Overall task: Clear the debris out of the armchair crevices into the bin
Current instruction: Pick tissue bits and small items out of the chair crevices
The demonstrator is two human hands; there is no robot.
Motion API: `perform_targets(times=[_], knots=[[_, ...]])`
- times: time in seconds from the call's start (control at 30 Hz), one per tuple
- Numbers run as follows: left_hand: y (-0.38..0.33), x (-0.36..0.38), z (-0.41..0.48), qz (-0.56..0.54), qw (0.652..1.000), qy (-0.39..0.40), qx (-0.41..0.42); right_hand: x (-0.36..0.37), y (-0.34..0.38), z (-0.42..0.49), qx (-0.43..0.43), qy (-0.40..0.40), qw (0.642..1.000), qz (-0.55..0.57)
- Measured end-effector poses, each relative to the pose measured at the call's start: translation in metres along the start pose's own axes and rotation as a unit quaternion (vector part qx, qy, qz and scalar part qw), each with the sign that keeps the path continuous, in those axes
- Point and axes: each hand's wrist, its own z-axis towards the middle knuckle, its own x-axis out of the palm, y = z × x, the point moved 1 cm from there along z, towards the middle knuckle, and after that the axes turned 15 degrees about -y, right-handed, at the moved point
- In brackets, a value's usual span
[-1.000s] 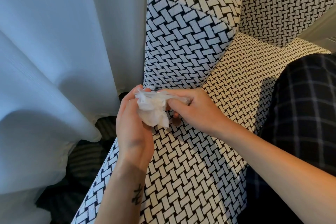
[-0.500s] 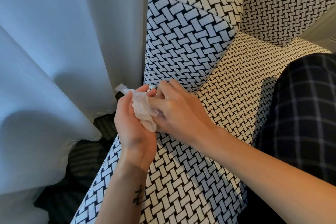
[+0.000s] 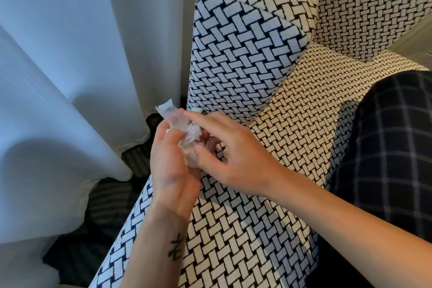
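The tissue wad (image 3: 187,134), judged light and soft, is clasped by the curled left hand (image 3: 173,170) and pinched by the right hand (image 3: 236,159) above the armchair (image 3: 233,229) edge; best gripped whole.

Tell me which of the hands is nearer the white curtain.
Left. The left hand holds the crumpled wrapper just beside the curtain; the right hand pinches it from the far side, over the armchair.
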Motion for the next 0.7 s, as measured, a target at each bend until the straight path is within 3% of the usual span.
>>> perform_targets(times=[0.23,0.5,0.7], knots=[[0.000,-0.003,0.002,-0.027,1.000,0.003,0.015,0.010,-0.007,0.006,-0.023,-0.077,0.996,-0.025],[-0.001,-0.001,0.000,-0.127,0.990,0.058,-0.016,0.026,-0.008,0.019,0.050,-0.140,0.987,-0.058],[-0.003,-0.004,0.002,-0.173,0.984,0.027,-0.032,0.020,-0.010,0.022,0.124,-0.121,0.982,0.076]])
